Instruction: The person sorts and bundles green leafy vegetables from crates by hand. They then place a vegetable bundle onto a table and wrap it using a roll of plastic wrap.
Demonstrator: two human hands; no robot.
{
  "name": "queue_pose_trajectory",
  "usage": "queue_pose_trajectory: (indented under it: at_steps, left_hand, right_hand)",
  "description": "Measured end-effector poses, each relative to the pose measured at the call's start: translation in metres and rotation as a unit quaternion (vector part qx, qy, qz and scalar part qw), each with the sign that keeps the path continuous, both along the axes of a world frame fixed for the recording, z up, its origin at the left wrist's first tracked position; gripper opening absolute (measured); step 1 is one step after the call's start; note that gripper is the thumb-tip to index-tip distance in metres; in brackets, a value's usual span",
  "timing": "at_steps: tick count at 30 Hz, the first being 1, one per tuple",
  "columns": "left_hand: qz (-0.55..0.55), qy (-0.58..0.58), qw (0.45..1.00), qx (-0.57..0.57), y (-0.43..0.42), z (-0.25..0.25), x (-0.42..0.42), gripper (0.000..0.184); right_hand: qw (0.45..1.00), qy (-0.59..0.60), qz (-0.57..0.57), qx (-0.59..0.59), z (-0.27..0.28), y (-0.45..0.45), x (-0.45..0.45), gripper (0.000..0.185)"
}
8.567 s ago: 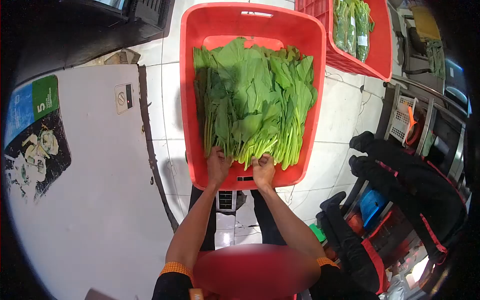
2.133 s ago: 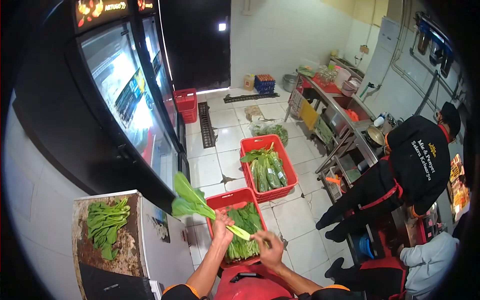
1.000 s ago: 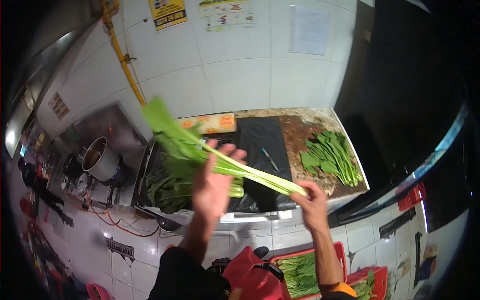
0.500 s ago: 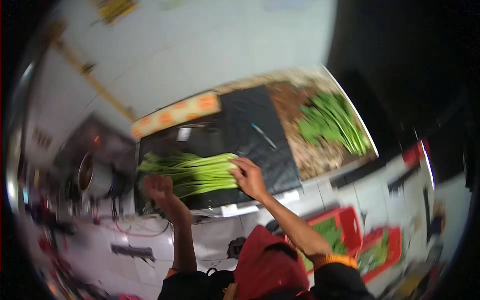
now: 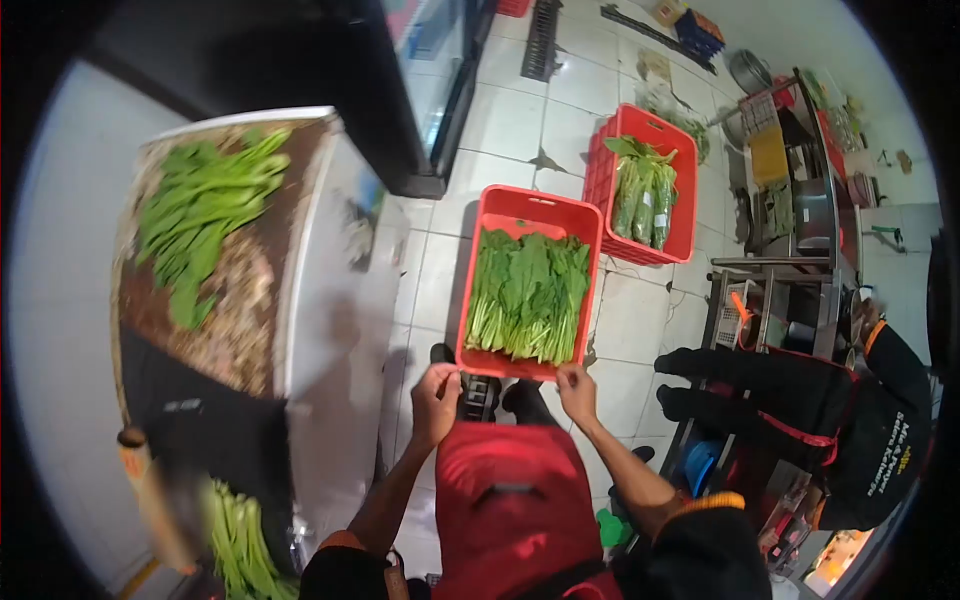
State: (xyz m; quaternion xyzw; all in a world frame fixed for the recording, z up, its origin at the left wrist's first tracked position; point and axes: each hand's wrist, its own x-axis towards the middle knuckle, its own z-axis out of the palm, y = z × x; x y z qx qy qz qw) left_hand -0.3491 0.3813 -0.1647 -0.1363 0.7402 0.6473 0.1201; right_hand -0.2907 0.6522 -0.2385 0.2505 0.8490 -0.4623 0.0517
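My left hand point(image 5: 437, 402) has its fingers curled in a pinch, near the lower left corner of a red plastic crate point(image 5: 590, 290). My right hand point(image 5: 576, 392) is pinched in the same way by the crate's lower right corner. Whether either hand touches the rim, or has something thin between its fingers, I cannot make out. Inside the crate lie leafy greens point(image 5: 530, 285), their leaves away from me and pale stems towards me. My apron point(image 5: 515, 480) is red, and dark shoes point(image 5: 480, 397) show below my hands.
At left, a table holds loose greens point(image 5: 215, 205) and a bunch of stems point(image 5: 240, 545) beside a roll point(image 5: 150, 500). Another red crate point(image 5: 640, 130) has bagged greens point(image 5: 645, 200). A dark cabinet point(image 5: 400, 100) stands ahead. A person in black point(image 5: 850, 440) is by the shelves at right.
The view has swung right from the table to the crates on the floor. My hands have left the bunch of green stems and now are close to the nearer crate's edge.
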Motion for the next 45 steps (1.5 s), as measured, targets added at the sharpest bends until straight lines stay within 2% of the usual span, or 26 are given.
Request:
queue_pose_trajectory:
  at_steps: [2, 4, 6, 7, 9, 11, 13, 14, 16, 18, 20, 22, 25, 27, 29, 30, 32, 33, 34, 35, 36, 38, 39, 43, 44, 45]
  left_hand:
    - [-0.072, 0.002, 0.997, -0.015, 0.032, -0.072, -0.004, 0.010]
    - [-0.123, -0.072, 0.989, -0.029, 0.055, -0.166, -0.005, 0.013]
    - [-0.232, 0.002, 0.954, -0.188, 0.072, -0.255, 0.003, 0.019]
    - [-0.218, -0.094, 0.954, -0.183, 0.082, -0.294, 0.002, 0.028]
    - [-0.180, -0.053, 0.954, -0.234, 0.099, -0.382, 0.001, 0.039]
    - [-0.098, 0.008, 0.944, -0.316, 0.115, -0.429, -0.006, 0.049]
    - [-0.071, -0.064, 0.959, -0.268, 0.113, -0.493, -0.005, 0.052]
    - [-0.077, -0.082, 0.955, -0.274, 0.113, -0.496, -0.009, 0.052]
    - [-0.130, -0.085, 0.924, -0.349, 0.115, -0.471, -0.021, 0.047]
    - [-0.172, -0.088, 0.907, -0.373, 0.102, -0.490, -0.017, 0.041]
    - [-0.212, -0.075, 0.891, -0.395, 0.098, -0.488, -0.031, 0.035]
    - [-0.173, -0.161, 0.942, -0.239, 0.104, -0.451, -0.050, 0.025]
    - [-0.169, -0.104, 0.956, -0.214, 0.085, -0.447, -0.044, 0.024]
    - [-0.170, -0.148, 0.960, -0.167, 0.078, -0.433, -0.051, 0.023]
    - [-0.172, -0.187, 0.960, -0.115, 0.081, -0.409, -0.064, 0.023]
    - [-0.163, -0.206, 0.962, -0.074, 0.082, -0.397, -0.071, 0.022]
    - [-0.153, -0.219, 0.963, -0.033, 0.082, -0.370, -0.086, 0.021]
    - [-0.144, -0.233, 0.962, -0.016, 0.083, -0.357, -0.093, 0.020]
    - [-0.134, -0.248, 0.959, 0.001, 0.084, -0.346, -0.098, 0.020]
    - [-0.127, -0.253, 0.958, 0.042, 0.081, -0.337, -0.101, 0.018]
    - [-0.129, -0.250, 0.958, 0.047, 0.082, -0.328, -0.104, 0.018]
    - [-0.122, -0.285, 0.944, 0.114, 0.085, -0.314, -0.107, 0.017]
    - [-0.136, -0.287, 0.940, 0.129, 0.085, -0.317, -0.105, 0.017]
    - [-0.049, -0.368, 0.916, 0.153, 0.085, -0.338, -0.092, 0.016]
    - [-0.137, -0.296, 0.943, 0.068, 0.078, -0.350, -0.081, 0.015]
    - [-0.222, -0.220, 0.950, -0.018, 0.074, -0.355, -0.072, 0.015]
  right_hand:
    - [0.991, -0.106, -0.077, -0.028, -0.036, 0.041, 0.030, 0.011]
    - [0.984, -0.119, -0.116, -0.064, -0.079, 0.061, 0.050, 0.011]
    - [0.972, -0.146, -0.149, -0.112, -0.124, 0.070, 0.067, 0.010]
    - [0.966, -0.150, -0.161, -0.139, -0.148, 0.074, 0.069, 0.010]
    - [0.952, -0.168, -0.183, -0.181, -0.187, 0.079, 0.067, 0.010]
    - [0.941, -0.175, -0.193, -0.215, -0.220, 0.075, 0.061, 0.011]
    - [0.929, -0.168, -0.196, -0.267, -0.258, 0.064, 0.060, 0.014]
    - [0.923, -0.166, -0.193, -0.289, -0.277, 0.055, 0.058, 0.015]
    - [0.947, -0.147, -0.069, -0.277, -0.310, 0.032, 0.050, 0.019]
    - [0.924, -0.161, -0.058, -0.342, -0.352, -0.005, 0.041, 0.019]
    - [0.941, -0.176, -0.022, -0.289, -0.371, -0.046, 0.012, 0.022]
    - [0.933, -0.189, -0.082, -0.294, -0.412, -0.095, 0.008, 0.024]
    - [0.933, -0.174, -0.174, -0.263, -0.451, -0.133, 0.003, 0.034]
    - [0.939, -0.146, -0.210, -0.229, -0.441, -0.132, -0.012, 0.042]
    - [0.835, -0.257, -0.260, -0.411, -0.394, -0.105, -0.048, 0.022]
    - [0.836, -0.253, -0.263, -0.410, -0.395, -0.105, -0.047, 0.022]
    - [0.933, -0.133, -0.138, -0.306, -0.398, -0.110, -0.039, 0.017]
    - [0.935, -0.127, -0.136, -0.303, -0.381, -0.102, -0.046, 0.017]
    - [0.832, -0.141, -0.246, -0.477, -0.349, -0.088, -0.057, 0.017]
    - [0.685, -0.147, -0.344, -0.626, -0.325, -0.076, -0.065, 0.017]
    - [0.689, -0.142, -0.344, -0.622, -0.318, -0.069, -0.066, 0.017]
    - [0.627, -0.116, -0.318, -0.702, -0.304, -0.060, -0.069, 0.023]
    - [0.629, -0.115, -0.319, -0.700, -0.308, -0.059, -0.067, 0.023]
    - [0.782, -0.197, -0.229, -0.546, -0.314, -0.063, -0.064, 0.028]
    - [0.832, -0.205, -0.205, -0.473, -0.312, -0.065, -0.061, 0.030]
    - [0.831, -0.207, -0.206, -0.473, -0.302, -0.065, -0.064, 0.030]
